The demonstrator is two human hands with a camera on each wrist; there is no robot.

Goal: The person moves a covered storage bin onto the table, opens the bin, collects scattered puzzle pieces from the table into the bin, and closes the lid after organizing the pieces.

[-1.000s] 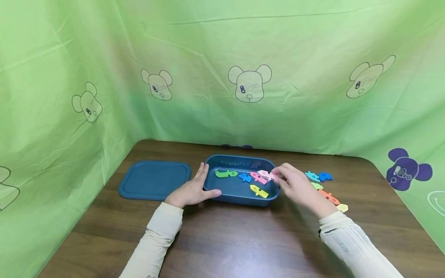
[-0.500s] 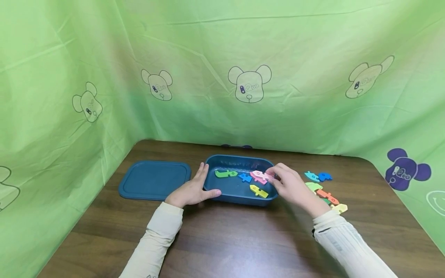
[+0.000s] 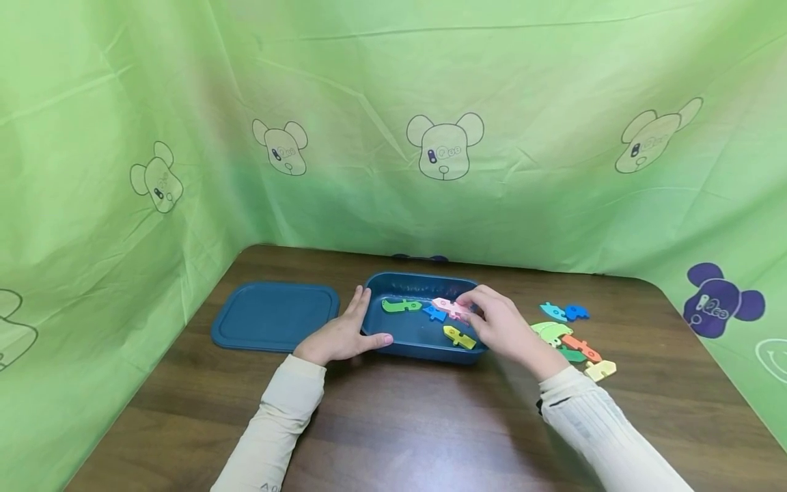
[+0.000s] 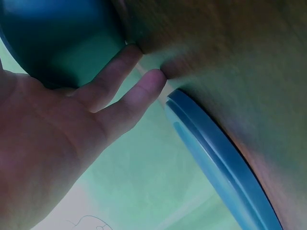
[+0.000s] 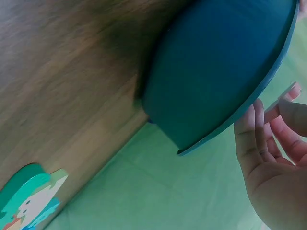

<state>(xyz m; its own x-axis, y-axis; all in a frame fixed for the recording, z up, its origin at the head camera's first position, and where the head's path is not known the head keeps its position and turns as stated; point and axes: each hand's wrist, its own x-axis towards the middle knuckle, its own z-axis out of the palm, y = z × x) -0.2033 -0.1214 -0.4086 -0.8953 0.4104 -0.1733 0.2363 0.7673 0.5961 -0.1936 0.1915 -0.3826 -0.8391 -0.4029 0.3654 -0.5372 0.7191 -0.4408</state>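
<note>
My left hand [image 3: 344, 337] rests with straight fingers against the left end of the blue box [image 3: 406, 350]; the left wrist view shows the palm [image 4: 43, 143] beside the box wall. Over the box's right part, my right hand [image 3: 504, 328] pinches a light pink piece [image 3: 447, 306] between thumb and fingers, also seen in the right wrist view as a thin pink edge [image 5: 273, 111]. Beneath it, a darker pink piece is mostly hidden. Inside the box lie a green piece [image 3: 401, 306], a blue piece [image 3: 434, 313] and a yellow piece [image 3: 458, 337].
A flat blue lid [image 3: 277, 316] lies left of the box. Right of my right hand are several loose pieces, among them blue [image 3: 576, 312], orange [image 3: 583, 347] and pale yellow [image 3: 600, 370]. A green curtain [image 3: 344, 205] hangs behind the table [image 3: 393, 424].
My right hand has moved left over the box with the light pink piece, which now lies above the darker pink one. More loose pieces show at the right. My left hand keeps its place.
</note>
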